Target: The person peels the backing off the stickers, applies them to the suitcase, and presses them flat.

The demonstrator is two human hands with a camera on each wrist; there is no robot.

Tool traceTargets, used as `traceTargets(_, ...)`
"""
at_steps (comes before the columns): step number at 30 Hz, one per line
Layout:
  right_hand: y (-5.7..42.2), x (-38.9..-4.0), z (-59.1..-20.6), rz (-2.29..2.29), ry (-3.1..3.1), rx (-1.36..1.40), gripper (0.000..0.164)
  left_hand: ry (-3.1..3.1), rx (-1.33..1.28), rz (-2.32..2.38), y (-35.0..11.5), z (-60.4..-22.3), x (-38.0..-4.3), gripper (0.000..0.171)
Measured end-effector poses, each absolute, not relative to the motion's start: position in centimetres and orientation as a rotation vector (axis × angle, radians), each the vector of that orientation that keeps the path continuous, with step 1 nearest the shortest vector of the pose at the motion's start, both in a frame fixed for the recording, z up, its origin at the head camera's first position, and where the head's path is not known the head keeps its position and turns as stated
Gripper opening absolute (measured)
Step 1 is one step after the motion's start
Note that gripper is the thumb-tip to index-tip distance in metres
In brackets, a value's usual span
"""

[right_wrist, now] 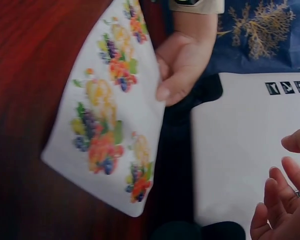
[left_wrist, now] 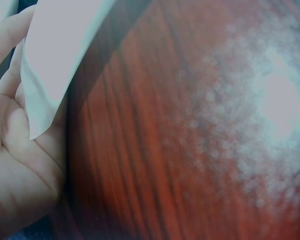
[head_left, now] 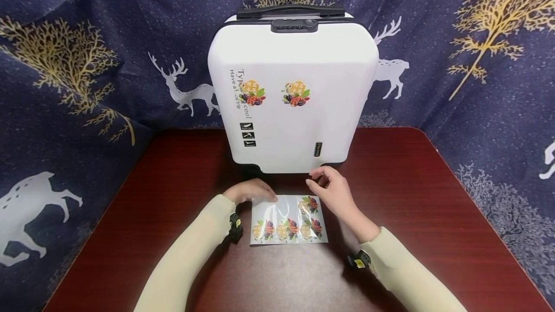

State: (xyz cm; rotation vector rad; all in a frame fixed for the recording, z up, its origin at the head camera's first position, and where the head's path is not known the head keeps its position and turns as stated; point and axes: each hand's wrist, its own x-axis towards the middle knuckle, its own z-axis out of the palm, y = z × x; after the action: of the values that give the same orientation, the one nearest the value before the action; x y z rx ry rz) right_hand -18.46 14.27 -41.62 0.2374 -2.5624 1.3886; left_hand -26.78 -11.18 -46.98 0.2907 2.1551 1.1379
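Note:
My left hand (head_left: pixel 251 190) grips a white sheet of fruit stickers (head_left: pixel 282 207) by its far left edge, thumb on top. Several stickers with colourful fruit prints show along the sheet's near side and right end; the rest of its face is bare and shiny. In the left wrist view the sheet's pale underside (left_wrist: pixel 60 55) crosses the palm. To the right of the sheet, my right hand (head_left: pixel 336 194) hovers with thumb and fingers loosely bent and apart, nothing visible between them. Just beyond both hands stands a white suitcase (head_left: pixel 295 134).
On the suitcase's front are two fruit stickers, a left one (head_left: pixel 251 93) and a right one (head_left: pixel 297 94), plus printed lettering. A black handle (head_left: pixel 290 11) tops it. Underneath is a dark red wooden table (head_left: pixel 407 196). Behind hangs a navy cloth (head_left: pixel 182 28) with deer and trees.

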Motion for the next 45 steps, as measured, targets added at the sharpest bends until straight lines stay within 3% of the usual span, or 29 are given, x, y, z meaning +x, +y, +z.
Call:
traceTargets(21,15.3,-18.0,-45.1,1.271,-2.853,0.404,0.026,2.145,0.279,1.157,-11.1,-47.0,-26.8,0.027)
traceTargets(45,15.8,-20.3,-46.0,1.026,-3.105,0.581,0.052,2.132,0.26,1.158,-11.3,-47.1,-26.9,0.027)
